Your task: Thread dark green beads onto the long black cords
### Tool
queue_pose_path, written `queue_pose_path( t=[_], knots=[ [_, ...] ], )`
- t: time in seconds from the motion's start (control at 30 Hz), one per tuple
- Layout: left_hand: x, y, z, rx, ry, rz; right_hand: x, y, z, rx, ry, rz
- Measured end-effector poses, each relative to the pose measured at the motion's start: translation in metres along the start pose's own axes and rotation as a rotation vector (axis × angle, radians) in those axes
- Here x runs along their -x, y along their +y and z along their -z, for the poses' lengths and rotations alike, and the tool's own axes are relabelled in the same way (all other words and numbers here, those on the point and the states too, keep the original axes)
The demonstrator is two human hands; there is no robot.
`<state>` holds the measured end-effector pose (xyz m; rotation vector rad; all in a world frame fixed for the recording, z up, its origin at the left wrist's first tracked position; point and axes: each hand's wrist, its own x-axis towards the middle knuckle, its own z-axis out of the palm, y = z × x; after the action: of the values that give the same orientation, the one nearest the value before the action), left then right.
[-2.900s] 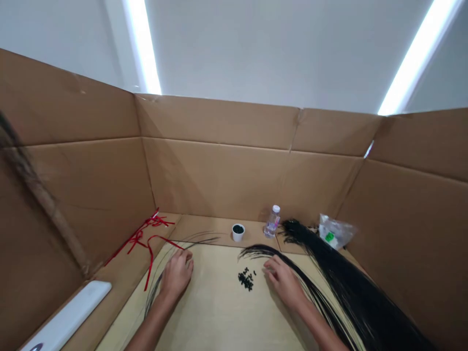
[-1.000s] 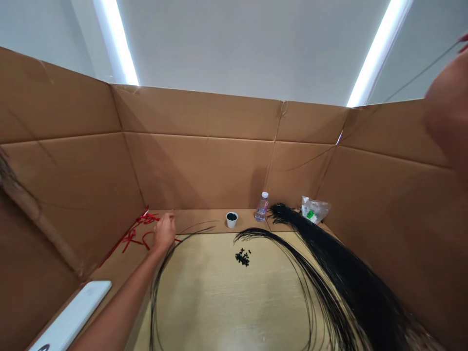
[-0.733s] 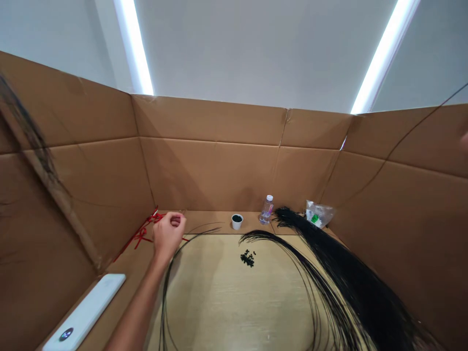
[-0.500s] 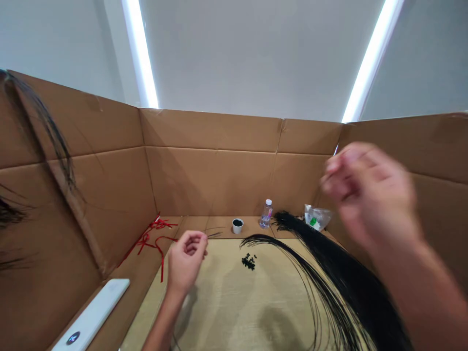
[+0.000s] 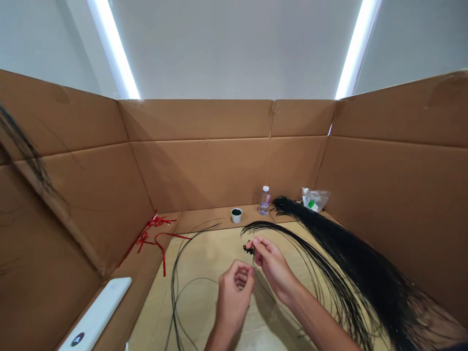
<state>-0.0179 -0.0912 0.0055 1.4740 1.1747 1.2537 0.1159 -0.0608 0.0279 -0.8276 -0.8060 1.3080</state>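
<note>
My left hand (image 5: 234, 287) and my right hand (image 5: 272, 265) are close together low over the light wooden board (image 5: 193, 314). Between their fingertips runs a thin black strand (image 5: 253, 265), pinched by both hands. Just past my right fingers lies a small cluster of black beads (image 5: 248, 249), partly hidden by them. A long black fibre bundle (image 5: 347, 258) sweeps from the far right corner toward the near right. A few loose black strands (image 5: 175, 292) curve across the board's left side.
A white cup of black contents (image 5: 236, 215), a small water bottle (image 5: 264, 201) and a plastic bag (image 5: 315, 199) stand along the back. Red ribbon (image 5: 157, 236) lies at the left. A white slab (image 5: 97, 312) rests near left. Cardboard walls (image 5: 197, 165) surround the board.
My right hand has come down from the upper right, and my left hand has moved from the red ribbon. Both now meet over the beads, and more loose strands lie at the left.
</note>
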Motion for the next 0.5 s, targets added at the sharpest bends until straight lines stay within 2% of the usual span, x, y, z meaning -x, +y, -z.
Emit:
queue_pose_path(
  t=[0.13, 0.27, 0.33, 0.4, 0.5],
  knots=[
    [-0.001, -0.004, -0.004, -0.032, -0.113, 0.041, 0.0, 0.001, 0.004, 0.006, 0.022, 0.054],
    [-0.009, -0.001, 0.003, -0.101, -0.193, 0.048, -0.005, 0.001, 0.009, 0.009, -0.019, 0.022],
    [-0.021, 0.004, 0.011, -0.095, -0.179, 0.035, -0.008, 0.001, 0.012, 0.018, -0.054, -0.015],
    [-0.039, 0.009, 0.018, -0.002, -0.097, 0.036, -0.012, 0.002, 0.015, 0.05, -0.09, -0.052],
    [-0.068, 0.003, 0.023, 0.117, -0.034, 0.074, -0.02, 0.011, 0.021, 0.142, -0.181, -0.117]
  ],
)
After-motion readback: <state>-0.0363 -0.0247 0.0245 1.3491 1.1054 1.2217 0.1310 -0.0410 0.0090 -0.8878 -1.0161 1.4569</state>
